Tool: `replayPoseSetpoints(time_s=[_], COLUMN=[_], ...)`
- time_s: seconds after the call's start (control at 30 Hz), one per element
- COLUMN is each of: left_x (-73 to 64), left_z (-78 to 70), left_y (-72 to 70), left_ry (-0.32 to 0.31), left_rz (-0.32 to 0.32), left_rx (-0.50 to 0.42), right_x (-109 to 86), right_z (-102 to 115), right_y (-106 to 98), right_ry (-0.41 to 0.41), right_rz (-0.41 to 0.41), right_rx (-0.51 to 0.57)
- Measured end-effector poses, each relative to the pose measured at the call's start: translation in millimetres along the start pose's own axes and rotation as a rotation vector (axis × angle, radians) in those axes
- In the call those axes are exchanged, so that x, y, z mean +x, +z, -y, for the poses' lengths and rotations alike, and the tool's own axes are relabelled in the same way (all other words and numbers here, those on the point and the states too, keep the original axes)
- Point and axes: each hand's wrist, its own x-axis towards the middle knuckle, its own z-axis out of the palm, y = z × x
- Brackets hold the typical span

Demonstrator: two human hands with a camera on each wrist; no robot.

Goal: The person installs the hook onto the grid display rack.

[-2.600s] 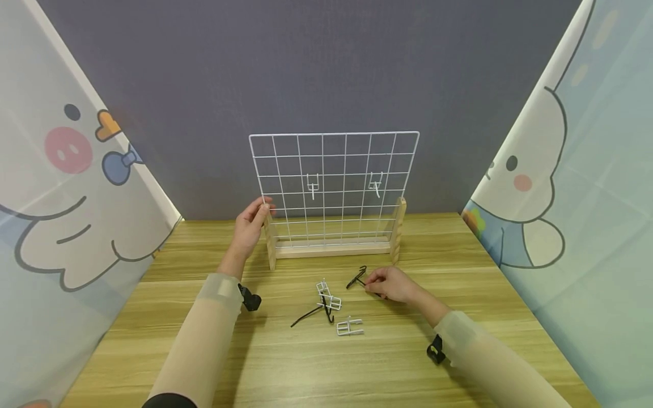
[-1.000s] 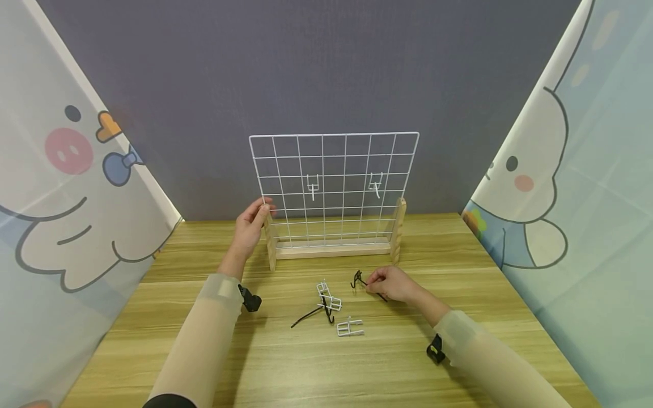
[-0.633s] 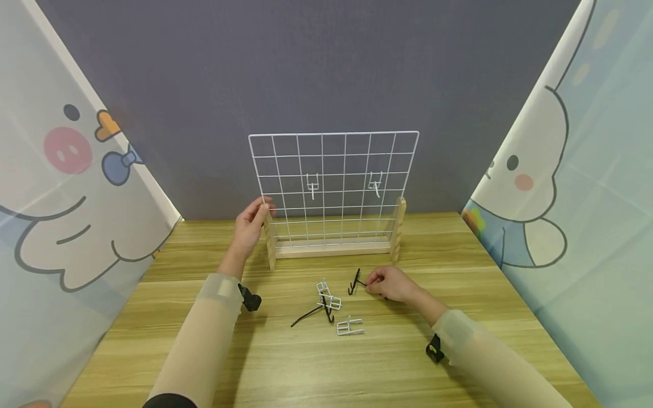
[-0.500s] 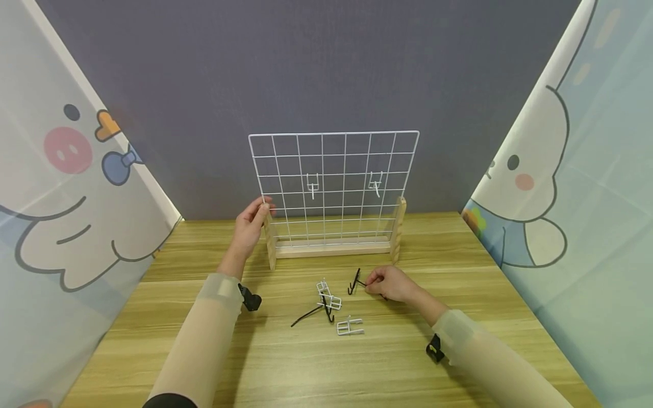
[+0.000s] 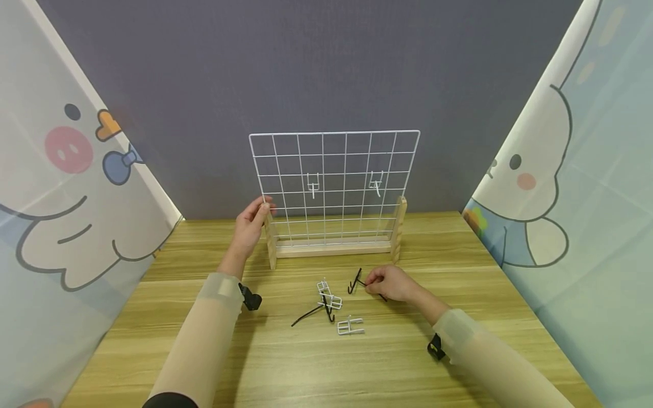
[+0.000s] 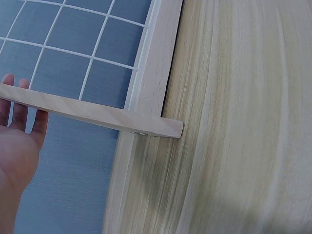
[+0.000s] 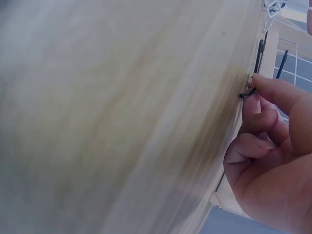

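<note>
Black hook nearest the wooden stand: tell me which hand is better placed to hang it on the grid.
Probably the right hand: it pinches the black hook in front of the grid, while the left hand holds the stand's left post.

Head camera: above and before the grid (image 5: 344,191), facing forward and down, framing it whole. Left wrist camera: close to the grid's left post (image 5: 270,243), shared with head view. Right wrist camera: low over the table (image 5: 382,362) before the grid
</note>
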Motion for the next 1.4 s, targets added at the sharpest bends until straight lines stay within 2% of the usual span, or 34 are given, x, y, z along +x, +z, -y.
replayPoseSetpoints(time_s=[0.27,0.7,1.0,1.1,1.3,1.4], left_x=[-1.1,0.0,-1.1,-1.7,-2.8,-2.5], left_z=[-0.3,1.0,-1.6,-2.5,-1.7,-0.9], left_y=[0.2,0.2,1.0,1.1,0.7,0.5], left_ry=[0.008,0.001,0.005,0.004,0.011,0.014], left_rz=[-0.004,-0.009,-0.002,-0.001,-0.005,-0.009], left_rx=[0.003,0.036,0.018,0.012,0.021,0.021], right_x=[-0.5,-0.1,0.7,0.5,1.6,4.7], right_z=[1.8,3.5,9.3,15.0,29.7,35.9], right_y=[-0.2,-0.9,-0.8,-2.2,-6.6,-8.3], right_ry=[-0.013,-0.015,0.051,0.065,0.076,0.064], right_rz=[0.003,0.003,-0.031,-0.033,-0.016,-0.032], right_rx=[-0.009,0.086,0.153,0.213,0.404,0.448])
